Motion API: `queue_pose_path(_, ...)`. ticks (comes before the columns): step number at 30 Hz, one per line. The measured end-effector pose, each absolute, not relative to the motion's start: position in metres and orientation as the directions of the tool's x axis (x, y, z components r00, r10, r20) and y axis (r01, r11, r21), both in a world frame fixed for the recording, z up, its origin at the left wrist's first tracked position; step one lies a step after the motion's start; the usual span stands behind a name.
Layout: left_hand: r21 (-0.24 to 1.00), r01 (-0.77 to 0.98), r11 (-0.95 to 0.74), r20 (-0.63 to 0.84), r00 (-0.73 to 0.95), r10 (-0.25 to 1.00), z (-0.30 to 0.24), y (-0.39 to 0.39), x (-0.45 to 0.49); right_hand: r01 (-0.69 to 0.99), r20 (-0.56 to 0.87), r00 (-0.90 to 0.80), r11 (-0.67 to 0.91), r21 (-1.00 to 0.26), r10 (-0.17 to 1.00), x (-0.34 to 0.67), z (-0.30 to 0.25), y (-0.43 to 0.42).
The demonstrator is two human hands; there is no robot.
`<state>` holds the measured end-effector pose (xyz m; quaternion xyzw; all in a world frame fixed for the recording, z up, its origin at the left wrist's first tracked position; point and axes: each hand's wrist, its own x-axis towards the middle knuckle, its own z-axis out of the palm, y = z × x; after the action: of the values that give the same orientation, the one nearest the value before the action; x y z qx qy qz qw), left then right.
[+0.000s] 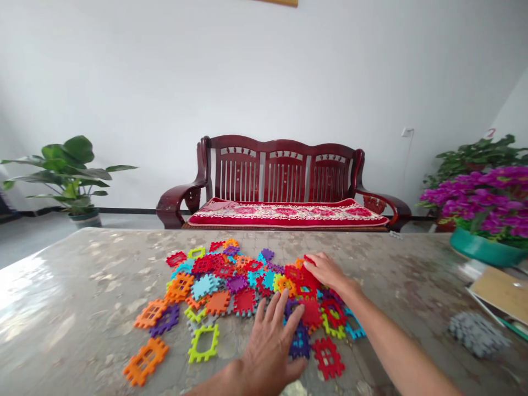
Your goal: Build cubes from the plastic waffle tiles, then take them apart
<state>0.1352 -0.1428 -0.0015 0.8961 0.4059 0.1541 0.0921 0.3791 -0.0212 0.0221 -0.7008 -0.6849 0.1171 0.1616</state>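
A heap of colourful plastic interlocking tiles with notched edges covers the middle of the table, some solid, some with window-like openings. My left hand [272,335] hovers over or rests at the near side of the heap, palm down and fingers spread, holding nothing. By its fingertips lie a flat red tile [244,301] and a yellow-orange tile [285,285]. At the heap's right side my right hand [328,270] has its fingers closed on a red tile [311,276], partly hidden by the fingers. Below it lies a red window tile [328,357].
A stack of grey tiles [478,333] sits at the right, near a brown clipboard-like board [499,291] and a teal flower pot [487,247]. Loose orange tiles [146,361] and a lime frame tile [203,344] lie front left. A wooden bench [284,170] stands beyond the table [82,286].
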Motion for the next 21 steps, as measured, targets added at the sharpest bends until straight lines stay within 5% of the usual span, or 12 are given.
queue_pose_path(3, 0.278, 0.731, -0.624, 0.224, 0.582, 0.782, -0.001, -0.138, 0.148, 0.918, 0.055, -0.015, 0.035, -0.395, 0.998, 0.372, 0.024, -0.022)
queue_pose_path(12, 0.31, 0.727, -0.613, 0.225, 0.571, 0.79, 0.02, -0.125, 0.186, 0.692, 0.062, -0.216, 0.198, -0.694, 0.974, 0.377, 0.031, -0.019)
queue_pose_path(17, 0.435, 0.695, -0.572, 0.234, 0.527, 0.817, 0.02, -0.107, 0.195, 0.261, -0.143, -0.385, -0.042, -0.965, 0.912, 0.366, 0.045, -0.036)
queue_pose_path(21, 0.531, 0.627, -0.57, 0.315, 0.478, 0.82, 0.015, -0.092, 0.199, 0.092, -0.222, -0.377, -0.203, -0.975, 0.899, 0.36, 0.053, -0.044)
